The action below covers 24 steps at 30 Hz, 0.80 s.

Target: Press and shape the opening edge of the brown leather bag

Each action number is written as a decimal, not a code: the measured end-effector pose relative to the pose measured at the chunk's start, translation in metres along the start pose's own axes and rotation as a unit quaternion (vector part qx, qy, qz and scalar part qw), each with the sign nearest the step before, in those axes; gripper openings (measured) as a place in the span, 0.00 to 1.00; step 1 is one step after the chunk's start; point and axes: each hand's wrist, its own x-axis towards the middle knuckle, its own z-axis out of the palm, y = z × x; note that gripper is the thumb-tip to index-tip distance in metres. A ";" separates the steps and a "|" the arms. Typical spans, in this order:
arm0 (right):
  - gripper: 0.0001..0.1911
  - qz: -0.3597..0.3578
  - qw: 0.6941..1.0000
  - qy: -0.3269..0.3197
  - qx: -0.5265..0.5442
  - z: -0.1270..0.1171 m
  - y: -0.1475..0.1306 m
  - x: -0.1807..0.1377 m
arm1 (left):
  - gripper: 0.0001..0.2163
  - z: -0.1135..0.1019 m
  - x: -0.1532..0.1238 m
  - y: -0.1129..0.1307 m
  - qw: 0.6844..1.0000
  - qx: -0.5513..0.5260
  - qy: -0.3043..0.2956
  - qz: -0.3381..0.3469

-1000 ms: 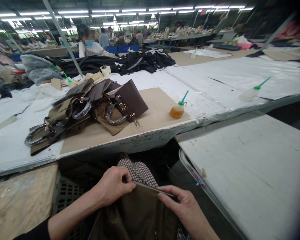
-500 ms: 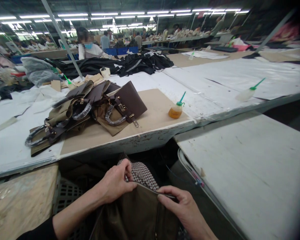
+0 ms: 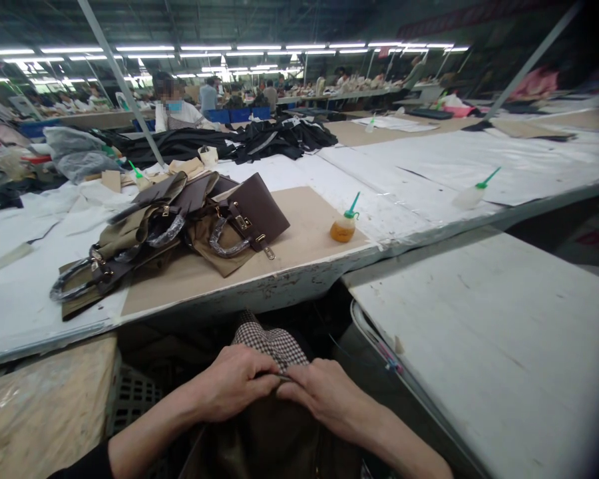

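A dark brown bag piece [image 3: 274,439] hangs over my lap, its upper edge pinched between both hands. My left hand [image 3: 237,382] is closed on that edge from the left, thumb on the near side. Right beside it, my right hand [image 3: 324,396] is closed on the same edge, the fingertips of both hands nearly meeting. Checked cloth [image 3: 267,339] shows just behind the edge, on my clothing. The lower part of the bag piece runs out of view. On the table ahead lies a pile of brown handbags [image 3: 180,233] with plastic-wrapped handles.
A squeeze bottle of amber liquid [image 3: 343,228] stands on brown card [image 3: 309,206]. A paler bottle [image 3: 469,195] is farther right. A white board [image 3: 489,319] flanks me on the right; a plastic crate [image 3: 134,392] is at lower left. Black strips [image 3: 289,136] lie farther back.
My right hand has slid left along the bag piece's edge until it is close to my left hand. The view has shifted slightly.
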 end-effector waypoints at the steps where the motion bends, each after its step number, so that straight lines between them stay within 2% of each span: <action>1: 0.19 -0.013 1.000 0.004 -0.018 0.003 -0.005 0.006 | 0.11 0.000 -0.002 -0.001 1.000 -0.003 -0.001 -0.003; 3: 0.18 -0.038 0.999 -0.001 -0.003 0.005 -0.010 0.015 | 0.11 -0.001 -0.006 -0.003 1.000 -0.008 -0.001 -0.006; 6: 0.17 -0.048 0.992 -0.052 0.103 0.001 -0.001 0.017 | 0.12 -0.001 -0.010 -0.008 1.000 0.011 -0.004 0.008; 11: 0.15 -0.005 0.944 -0.186 0.273 -0.017 0.035 -0.005 | 0.13 -0.002 -0.008 -0.010 0.998 0.045 -0.011 0.038; 13: 0.14 -0.016 0.928 -0.212 0.305 -0.028 0.042 -0.016 | 0.13 -0.001 -0.006 -0.010 0.998 0.039 -0.012 0.039; 14: 0.16 -0.024 0.930 -0.215 0.297 -0.033 0.042 -0.022 | 0.12 -0.001 -0.005 -0.010 0.999 0.032 -0.011 0.036; 16: 0.25 -0.018 0.952 -0.195 0.234 -0.041 0.036 -0.028 | 0.10 -0.001 -0.004 -0.010 1.000 0.007 -0.008 0.021; 19: 0.36 0.015 0.981 -0.104 0.164 -0.039 0.010 -0.023 | 0.08 0.000 -0.004 -0.011 0.999 -0.053 0.000 0.006; 20: 0.36 0.011 0.982 -0.068 0.174 -0.033 0.000 -0.018 | 0.11 -0.001 -0.004 -0.011 0.997 -0.074 0.002 0.010; 22: 0.30 -0.020 0.977 -0.003 0.213 -0.018 -0.019 -0.007 | 0.16 -0.003 -0.008 -0.013 0.995 -0.102 0.009 0.016; 24: 0.25 -0.012 0.978 0.039 0.203 -0.001 -0.029 0.001 | 0.17 -0.007 -0.016 -0.016 0.993 -0.113 0.014 -0.010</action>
